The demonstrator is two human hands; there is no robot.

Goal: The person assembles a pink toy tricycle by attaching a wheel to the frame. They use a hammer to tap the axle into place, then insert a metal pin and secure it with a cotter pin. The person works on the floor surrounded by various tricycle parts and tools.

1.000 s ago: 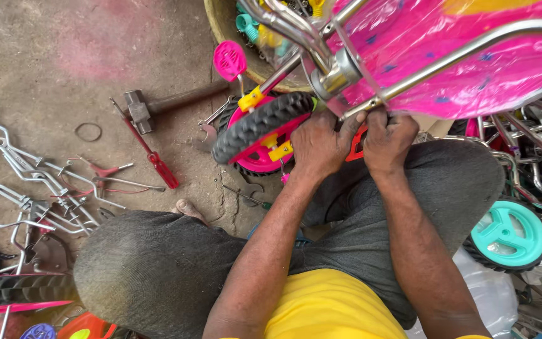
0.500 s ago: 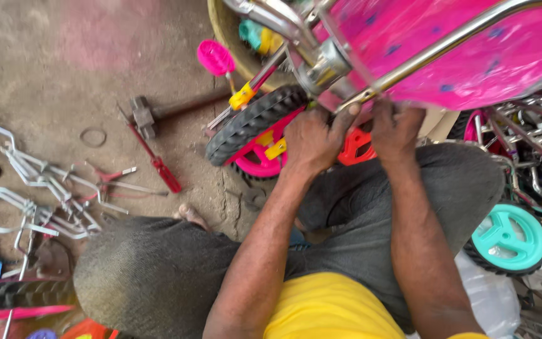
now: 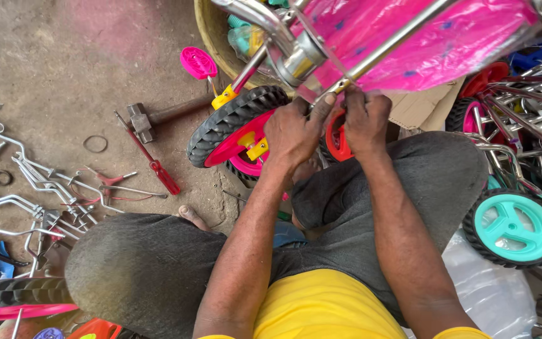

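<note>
While the person sits on the ground, both hands have moved up to the shiny metal rod [image 3: 384, 47] under the pink bike frame [image 3: 434, 37]. The left hand [image 3: 293, 129] curls its fingers tight near the rod's lower end, thumb pressing up. The right hand [image 3: 366, 119] pinches the same spot. A second ago the hands sat lower, by the small black tyre with the pink wheel [image 3: 236, 129]. Now the bike looks closer and bigger, and the wheel sits just left of the hands. The hammer [image 3: 142, 119] and red screwdriver [image 3: 155, 163] have not moved.
</note>
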